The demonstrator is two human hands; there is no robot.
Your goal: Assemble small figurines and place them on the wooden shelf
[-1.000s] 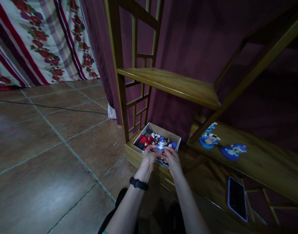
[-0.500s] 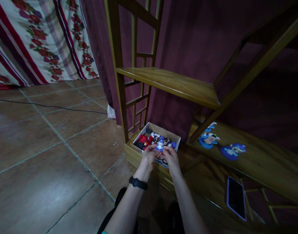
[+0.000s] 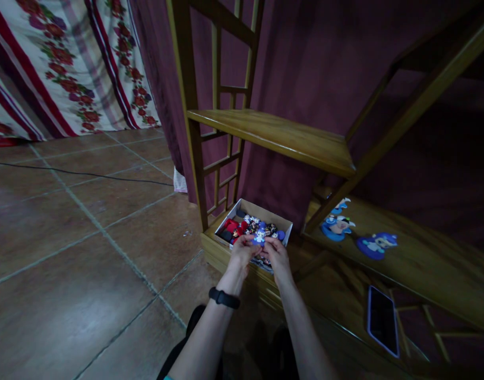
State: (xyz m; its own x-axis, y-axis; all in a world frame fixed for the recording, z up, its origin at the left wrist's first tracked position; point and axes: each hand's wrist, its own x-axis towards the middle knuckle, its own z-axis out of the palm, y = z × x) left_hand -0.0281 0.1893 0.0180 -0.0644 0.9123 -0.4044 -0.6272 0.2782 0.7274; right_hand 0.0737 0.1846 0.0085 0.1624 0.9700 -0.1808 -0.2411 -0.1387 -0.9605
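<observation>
Between my fingertips is a small purple-and-white figurine (image 3: 259, 234), held upright over the front part of a cardboard box (image 3: 276, 211). My left hand (image 3: 243, 250) pinches it from the left, and my right hand (image 3: 276, 250) grips its right side. The box sits on the low wooden shelf and holds several figurines, among them a red one (image 3: 237, 229) at the left and a purple-headed one at the right. My hands and forearms hide part of the box's near side.
To the right, a blue figurine (image 3: 335, 228) and a purple figurine (image 3: 378, 245) lie on the lower shelf (image 3: 432, 269). A phone (image 3: 383, 320) lies nearer to me. An upper wooden shelf (image 3: 277, 134) overhangs behind the box. A black cable (image 3: 87, 175) crosses the tiled floor at left.
Both hands keep hold of the figurine in nearly the same pose. The whole view has shifted very slightly; nothing else visibly moved.
</observation>
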